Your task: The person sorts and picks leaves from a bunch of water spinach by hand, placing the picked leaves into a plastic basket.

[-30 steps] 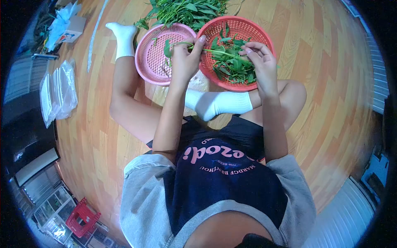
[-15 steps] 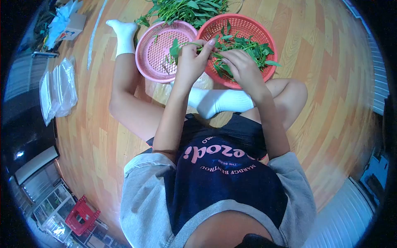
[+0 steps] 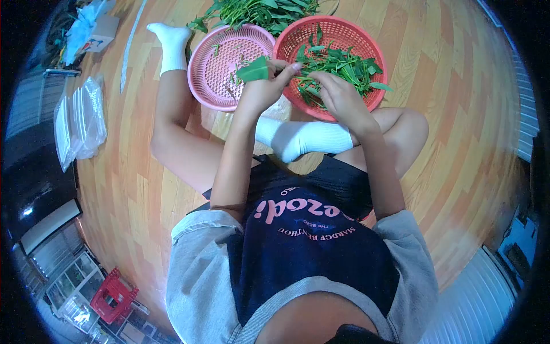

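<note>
Wood-plank floor [image 3: 458, 86] under cross-legged person [image 3: 315, 258]. Far left, clear plastic bags [image 3: 80, 126]. Next, pink basket [image 3: 209, 77] with few green scraps [image 3: 216, 50]; beyond it, heap of leafy greens [image 3: 263, 14]. Left hand [image 3: 266, 89], between baskets, grips leafy stem [image 3: 254, 70], leaf jutting left over pink basket. Right hand [image 3: 339, 97], fingers curled, meets it over red basket [image 3: 344, 32] of loose greens [image 3: 349, 66]; cannot tell if it pinches stem. Step seems stem-snapping; next move likely calls for firm two-handed pinch.
</note>
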The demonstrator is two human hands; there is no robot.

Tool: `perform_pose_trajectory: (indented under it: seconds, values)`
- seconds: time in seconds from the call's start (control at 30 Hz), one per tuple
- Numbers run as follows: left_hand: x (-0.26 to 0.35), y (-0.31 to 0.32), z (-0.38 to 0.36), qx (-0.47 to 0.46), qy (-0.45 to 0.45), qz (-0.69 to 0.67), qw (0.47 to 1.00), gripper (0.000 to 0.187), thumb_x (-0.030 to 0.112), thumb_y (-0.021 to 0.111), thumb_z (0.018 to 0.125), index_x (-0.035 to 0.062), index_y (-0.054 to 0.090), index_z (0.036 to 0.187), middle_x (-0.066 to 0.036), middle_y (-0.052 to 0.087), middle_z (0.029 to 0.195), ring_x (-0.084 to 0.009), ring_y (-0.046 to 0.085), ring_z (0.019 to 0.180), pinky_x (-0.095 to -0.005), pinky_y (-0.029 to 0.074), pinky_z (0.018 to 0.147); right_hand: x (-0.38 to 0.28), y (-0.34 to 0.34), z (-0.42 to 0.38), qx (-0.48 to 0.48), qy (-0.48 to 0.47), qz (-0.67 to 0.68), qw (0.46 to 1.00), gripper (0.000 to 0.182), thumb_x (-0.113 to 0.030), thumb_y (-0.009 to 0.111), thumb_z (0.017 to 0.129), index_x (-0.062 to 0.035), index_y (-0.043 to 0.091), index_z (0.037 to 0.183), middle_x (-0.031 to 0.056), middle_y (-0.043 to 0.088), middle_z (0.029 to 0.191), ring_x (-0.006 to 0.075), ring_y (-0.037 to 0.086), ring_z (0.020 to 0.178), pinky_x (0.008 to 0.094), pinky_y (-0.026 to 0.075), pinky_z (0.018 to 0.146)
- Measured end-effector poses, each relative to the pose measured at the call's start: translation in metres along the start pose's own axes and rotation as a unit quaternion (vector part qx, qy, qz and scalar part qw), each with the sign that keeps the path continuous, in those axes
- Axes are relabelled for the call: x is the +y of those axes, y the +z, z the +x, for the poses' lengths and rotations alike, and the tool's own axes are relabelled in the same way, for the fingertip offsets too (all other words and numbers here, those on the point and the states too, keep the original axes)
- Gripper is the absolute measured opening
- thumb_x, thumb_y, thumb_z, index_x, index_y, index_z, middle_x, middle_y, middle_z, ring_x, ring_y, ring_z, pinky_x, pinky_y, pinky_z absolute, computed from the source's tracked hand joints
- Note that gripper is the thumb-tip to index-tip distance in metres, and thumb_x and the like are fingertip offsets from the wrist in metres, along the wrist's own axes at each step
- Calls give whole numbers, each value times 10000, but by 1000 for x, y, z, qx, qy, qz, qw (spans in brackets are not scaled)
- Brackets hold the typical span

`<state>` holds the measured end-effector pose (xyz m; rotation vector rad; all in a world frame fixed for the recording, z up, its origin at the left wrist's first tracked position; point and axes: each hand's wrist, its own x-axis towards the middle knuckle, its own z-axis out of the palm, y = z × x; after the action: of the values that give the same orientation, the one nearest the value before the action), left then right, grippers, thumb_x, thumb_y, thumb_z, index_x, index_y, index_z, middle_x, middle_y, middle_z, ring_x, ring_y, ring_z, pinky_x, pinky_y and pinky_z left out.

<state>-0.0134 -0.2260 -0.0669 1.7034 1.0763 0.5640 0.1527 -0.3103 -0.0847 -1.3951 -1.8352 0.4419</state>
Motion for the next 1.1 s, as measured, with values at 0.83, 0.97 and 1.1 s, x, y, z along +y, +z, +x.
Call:
perform_pose_trajectory:
  seconds: [0.83, 0.97, 1.1]
  values:
    - [-6, 7, -8, -82, -15, 114, 990, 273, 212, 696, 652, -6, 621, 798, -188, 623, 754, -284, 617, 705, -377, 468, 635, -21, -11, 2, -55, -142, -26, 988, 390, -45, 553, 732, -125, 567, 1113, 54, 582, 1065, 231, 521, 1004, 357, 392, 849]
    - [-18, 7, -7, -186, -17, 87, 979, 228, 198, 676, 712, -11, 625, 787, -131, 610, 649, -207, 591, 594, -322, 451, 567, -12, -6, 0, -36, -127, -99, 986, 409, -55, 566, 718, -128, 560, 1120, 49, 601, 996, 207, 538, 934, 334, 412, 799]
    - [-14, 6, -23, -198, -80, -92, 973, 203, 174, 599, 832, -11, 607, 750, 2, 525, 553, -62, 473, 502, -229, 376, 472, 5, 2, -7, -44, -134, -62, 988, 279, -68, 589, 702, -68, 590, 981, 61, 589, 914, 220, 528, 841, 342, 413, 751]
